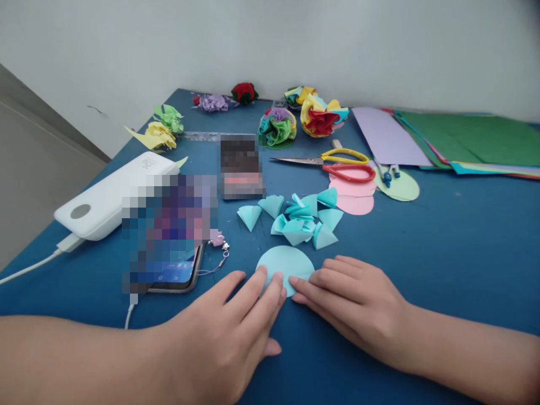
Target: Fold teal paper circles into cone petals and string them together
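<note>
A light blue paper circle (pixel 287 260) lies flat on the blue tabletop between my hands. My left hand (pixel 236 320) reaches from the left, fingertips resting on the circle's lower left part, fingers stretched and thumb apart below. On the circle's lower right edge lie the fingertips of my right hand (pixel 358 298), palm down, with its fingers extended close together. Neither hand visibly grips the paper. Just beyond the circle is a loose group of light blue folded paper cones (pixel 299 228). The circle's near edge is partly hidden by my fingers.
Scissors (pixel 323 160) with yellow and red handles lie by pink paper circles (pixel 354 197) and a pale green circle (pixel 403 183). A phone (pixel 177 273) and white power bank (pixel 113 194) with cables are left. Paper flower balls (pixel 324 115) and coloured sheets (pixel 468 138) line the back.
</note>
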A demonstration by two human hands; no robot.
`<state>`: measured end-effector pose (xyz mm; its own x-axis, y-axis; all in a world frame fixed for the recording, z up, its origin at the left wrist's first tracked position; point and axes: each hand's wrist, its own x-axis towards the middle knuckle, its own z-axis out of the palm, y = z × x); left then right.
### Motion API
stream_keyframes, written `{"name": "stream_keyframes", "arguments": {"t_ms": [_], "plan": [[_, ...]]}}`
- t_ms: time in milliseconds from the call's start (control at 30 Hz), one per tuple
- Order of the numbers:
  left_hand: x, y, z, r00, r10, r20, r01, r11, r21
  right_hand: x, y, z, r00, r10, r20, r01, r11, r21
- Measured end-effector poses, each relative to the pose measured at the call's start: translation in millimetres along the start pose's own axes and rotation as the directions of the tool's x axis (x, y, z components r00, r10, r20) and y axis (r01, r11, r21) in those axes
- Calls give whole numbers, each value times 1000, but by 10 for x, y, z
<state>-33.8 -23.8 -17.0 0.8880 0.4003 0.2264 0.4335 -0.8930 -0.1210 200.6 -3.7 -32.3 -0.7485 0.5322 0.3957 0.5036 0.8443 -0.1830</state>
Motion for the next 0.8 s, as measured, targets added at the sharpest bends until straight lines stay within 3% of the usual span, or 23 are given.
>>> {"name": "stream_keyframes", "arguments": {"t_ms": [167, 300, 400, 500, 600, 800], "plan": [[24, 11, -2, 1000, -11, 0, 11, 1000, 1, 1, 50, 0, 1000, -21, 20, 21, 1000, 19], [37, 7, 2, 1000, -21, 1, 21, 1000, -4, -15, 63, -112, 995, -82, -58, 84, 996, 17], [32, 4, 5, 999, -34, -6, 34, 999, -12, -42, 21, -207, 958, -273, -89, 268, 961, -68], [30, 2, 6, 1000, -17, -12, 17, 999, -29, -21, -19, -230, 916, -400, -41, 394, 913, -110], [37, -1, 5, 1000, -12, -23, 11, 999, -31, 32, -14, -199, 935, -353, 27, 353, 926, -133], [26, 2, 15, 1000, -2, -20, 1, 1000, -9, 66, 23, -166, 955, -294, 48, 298, 944, -140]]}}
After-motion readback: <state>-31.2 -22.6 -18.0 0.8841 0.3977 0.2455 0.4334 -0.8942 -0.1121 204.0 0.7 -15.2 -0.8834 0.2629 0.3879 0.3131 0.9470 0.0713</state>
